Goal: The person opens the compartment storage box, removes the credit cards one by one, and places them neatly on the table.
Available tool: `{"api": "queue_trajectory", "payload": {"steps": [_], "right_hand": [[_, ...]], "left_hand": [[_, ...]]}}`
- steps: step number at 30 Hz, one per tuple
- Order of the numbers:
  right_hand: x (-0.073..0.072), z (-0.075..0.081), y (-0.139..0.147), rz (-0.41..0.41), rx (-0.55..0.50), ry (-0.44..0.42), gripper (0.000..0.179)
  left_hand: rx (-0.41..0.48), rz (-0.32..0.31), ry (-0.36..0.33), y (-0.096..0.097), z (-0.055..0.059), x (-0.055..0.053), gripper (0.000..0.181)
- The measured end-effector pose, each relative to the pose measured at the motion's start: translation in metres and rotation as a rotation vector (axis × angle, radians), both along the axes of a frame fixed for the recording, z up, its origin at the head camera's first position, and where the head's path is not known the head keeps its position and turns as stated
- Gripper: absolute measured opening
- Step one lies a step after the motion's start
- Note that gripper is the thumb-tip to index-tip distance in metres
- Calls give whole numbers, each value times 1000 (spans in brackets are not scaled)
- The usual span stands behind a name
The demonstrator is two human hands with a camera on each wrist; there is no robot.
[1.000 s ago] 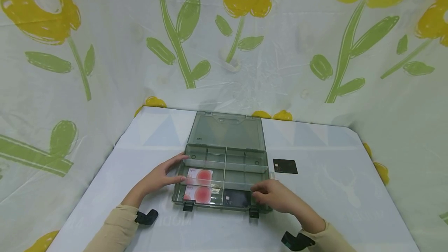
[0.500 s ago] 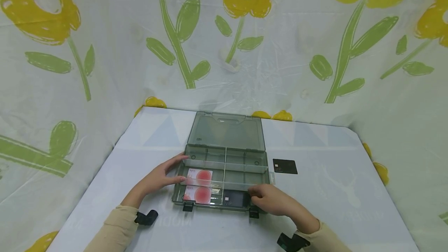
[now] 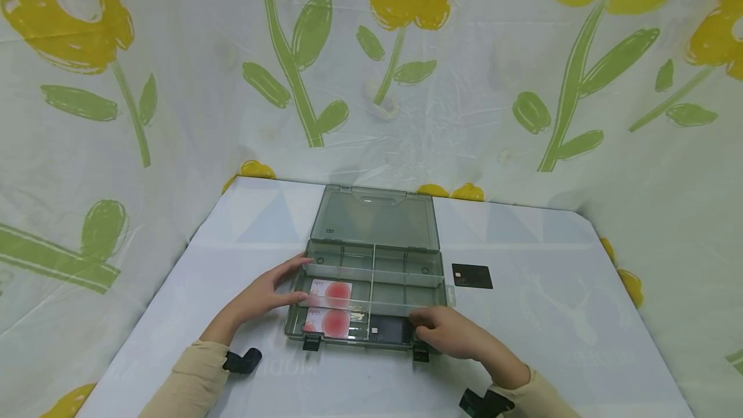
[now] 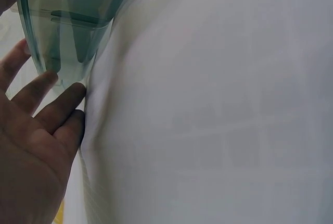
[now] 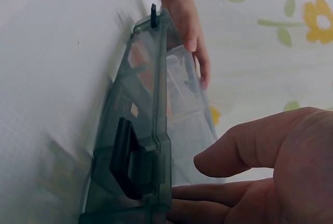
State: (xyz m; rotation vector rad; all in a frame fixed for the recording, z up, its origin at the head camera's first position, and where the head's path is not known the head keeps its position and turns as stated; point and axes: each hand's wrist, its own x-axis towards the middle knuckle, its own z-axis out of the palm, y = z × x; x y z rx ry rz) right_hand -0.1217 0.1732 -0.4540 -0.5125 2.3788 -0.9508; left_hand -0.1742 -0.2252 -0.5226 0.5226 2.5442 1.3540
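Note:
A grey-green translucent divided plastic box (image 3: 406, 292) lies on the table with its lid (image 3: 376, 215) laid back. Two pink-and-white cards sit in its left compartments, a middle card (image 3: 331, 292) and a front card (image 3: 327, 323). In the front right compartment lies a black VIP card (image 3: 390, 329). My left hand (image 3: 269, 289) touches the box's left edge, thumb and forefinger spread apart. My right hand (image 3: 453, 331) reaches into the front right compartment, at the black card's right end. In the right wrist view a gap shows between that hand's thumb (image 5: 229, 153) and fingers; the fingertips are hidden.
Another black card (image 3: 473, 276) lies on the table (image 3: 540, 315) right of the box. Two black latches jut from the box's front, a left latch (image 3: 311, 343) and a right latch (image 3: 421, 355). A flowered sheet (image 3: 464, 95) hangs behind and at the sides.
My right hand has shifted slightly left and down inside the front right compartment, over the black card's right end. The left hand stays in place.

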Motion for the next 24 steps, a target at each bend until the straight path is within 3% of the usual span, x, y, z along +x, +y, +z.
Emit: {"api": "queue_trajectory", "payload": {"steps": [12,24], "right_hand": [[2,-4,4,-47,-122,-91,40],[1,-4,1,-58,-77,-90,40]], "left_hand": [[4,1,-3,0,0,0,68],[-3,5,-10,1,1,1,69]]}}
